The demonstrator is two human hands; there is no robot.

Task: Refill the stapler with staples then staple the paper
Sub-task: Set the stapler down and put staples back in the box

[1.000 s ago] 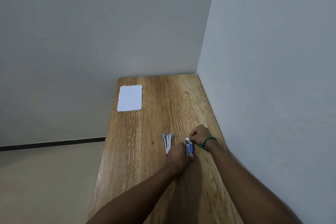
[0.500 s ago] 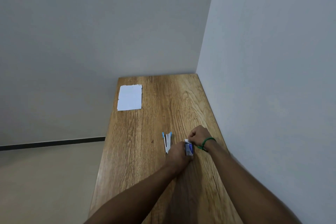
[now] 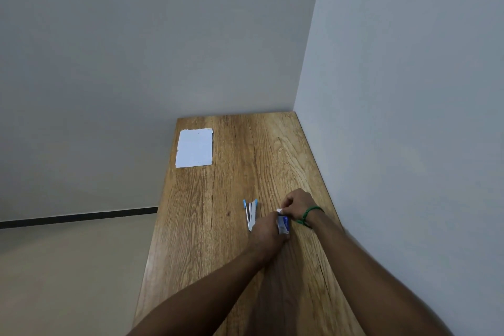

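left hand (image 3: 266,229) and right hand (image 3: 297,203) both holding a small blue staple box (image 3: 283,224), open stapler (image 3: 251,214) lying just left of the hands, paper (image 3: 194,148) far ahead on the worktop (image 3: 240,161)

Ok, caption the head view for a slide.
Both hands open a staple box beside the opened stapler; paper waits.

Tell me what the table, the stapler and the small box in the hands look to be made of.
Table: wood or wood-look laminate, matte, with visible grain.
Stapler: it looks like pale metal with blue plastic tips, lying opened out; too small to be sure.
Small box: probably printed cardboard, blue and white, with a pale flap at its far end, held by the left hand and right hand.
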